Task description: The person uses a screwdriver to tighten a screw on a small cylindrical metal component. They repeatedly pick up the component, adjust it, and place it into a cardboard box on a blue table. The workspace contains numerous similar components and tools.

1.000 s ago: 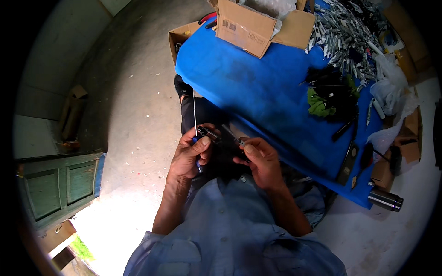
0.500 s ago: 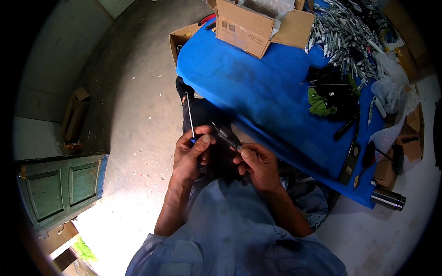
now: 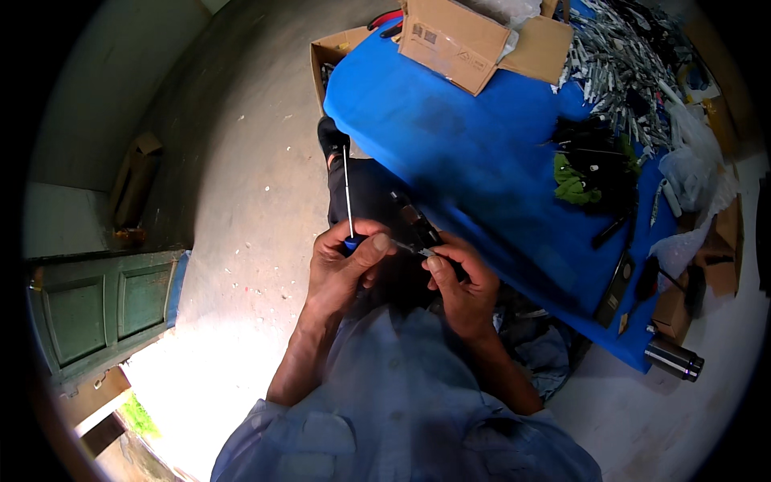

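Note:
My left hand is closed around a screwdriver, whose blue handle is mostly hidden in the fingers. Its thin metal shaft points away from me. Close by on the right, my right hand grips a narrow dark part with a glossy black end by the fingers. A small grey piece shows at the right thumb tip. Something thin seems to run from it toward the left thumb and forefinger; whether they touch it I cannot tell. Both hands are above my lap, left of the table edge.
A blue-covered table bears an open cardboard box, a heap of silvery slim parts, black pieces on green cloth and bubble wrap. A dark cylinder lies at its near right corner.
My right hand has moved slightly right, and the dark part has turned to point farther away from me. The left hand keeps the screwdriver. The whole view has shifted a little.

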The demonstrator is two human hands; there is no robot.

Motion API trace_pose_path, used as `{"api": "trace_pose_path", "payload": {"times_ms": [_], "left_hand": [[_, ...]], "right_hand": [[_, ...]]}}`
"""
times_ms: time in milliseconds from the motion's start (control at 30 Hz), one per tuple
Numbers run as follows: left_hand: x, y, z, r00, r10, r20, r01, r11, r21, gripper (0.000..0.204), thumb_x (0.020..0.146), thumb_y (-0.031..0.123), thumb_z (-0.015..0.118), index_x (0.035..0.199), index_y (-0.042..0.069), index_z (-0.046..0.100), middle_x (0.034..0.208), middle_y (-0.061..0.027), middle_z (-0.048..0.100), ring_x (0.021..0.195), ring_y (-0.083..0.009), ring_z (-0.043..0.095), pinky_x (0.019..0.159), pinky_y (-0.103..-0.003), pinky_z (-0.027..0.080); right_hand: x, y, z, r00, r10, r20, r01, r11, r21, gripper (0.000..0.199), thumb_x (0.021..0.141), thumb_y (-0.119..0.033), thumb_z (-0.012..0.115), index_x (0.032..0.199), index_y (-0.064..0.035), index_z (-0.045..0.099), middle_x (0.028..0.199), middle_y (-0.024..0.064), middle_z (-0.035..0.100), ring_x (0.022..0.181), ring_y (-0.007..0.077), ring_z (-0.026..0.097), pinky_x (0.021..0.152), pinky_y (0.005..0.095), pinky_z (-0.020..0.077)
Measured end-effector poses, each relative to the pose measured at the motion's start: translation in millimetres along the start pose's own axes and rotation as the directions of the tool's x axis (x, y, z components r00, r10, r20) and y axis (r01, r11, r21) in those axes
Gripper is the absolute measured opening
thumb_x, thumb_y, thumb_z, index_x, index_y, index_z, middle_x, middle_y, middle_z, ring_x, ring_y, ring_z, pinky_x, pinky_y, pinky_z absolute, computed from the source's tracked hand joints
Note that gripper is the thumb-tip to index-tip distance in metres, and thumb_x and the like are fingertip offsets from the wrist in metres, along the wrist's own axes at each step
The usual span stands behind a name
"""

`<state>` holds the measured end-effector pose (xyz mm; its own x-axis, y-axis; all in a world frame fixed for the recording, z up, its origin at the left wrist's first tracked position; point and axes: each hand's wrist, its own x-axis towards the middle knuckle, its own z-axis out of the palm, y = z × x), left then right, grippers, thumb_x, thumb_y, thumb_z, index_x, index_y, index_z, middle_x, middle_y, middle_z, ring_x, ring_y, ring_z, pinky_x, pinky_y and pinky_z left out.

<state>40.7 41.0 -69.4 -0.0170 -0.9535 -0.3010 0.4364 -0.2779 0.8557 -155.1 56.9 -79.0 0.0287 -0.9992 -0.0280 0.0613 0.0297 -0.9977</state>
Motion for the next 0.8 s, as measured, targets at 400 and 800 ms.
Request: {"api": "trace_pose_path", "payload": {"times_ms": [400,800], "left_hand": [[0.9,6.7,-10.5,0.996,-0.042,-0.073,0.032,0.991,-0.133,0.012,0.100,0.016,0.070,0.104,0.005,0.070,0.084,-0.0071,0.073,0.051,-0.0073,0.049,0.044,-0.022,0.036],[1.5,15.4,-37.6,0.994,0.016,-0.108,-0.031,0.991,-0.130,0.016,0.101,0.017,0.065,0.107,0.003,0.067,0.087,-0.0075,0.071,0.056,-0.0054,0.049,0.045,-0.019,0.039]], "right_hand": [[-0.4,-6.7,2.2,0.999,-0.035,0.040,0.035,0.999,0.015,0.022,0.097,0.001,0.067,0.119,0.0023,0.069,0.128,0.0149,0.067,0.088,0.0121,0.068,0.066,0.0230,0.0559],[-2.5,-14.6,0.7,0.994,0.109,0.018,-0.110,0.986,0.126,0.026,0.098,-0.002,0.066,0.123,0.0036,0.066,0.107,0.0153,0.072,0.080,0.0124,0.068,0.064,0.0233,0.0542]]}}
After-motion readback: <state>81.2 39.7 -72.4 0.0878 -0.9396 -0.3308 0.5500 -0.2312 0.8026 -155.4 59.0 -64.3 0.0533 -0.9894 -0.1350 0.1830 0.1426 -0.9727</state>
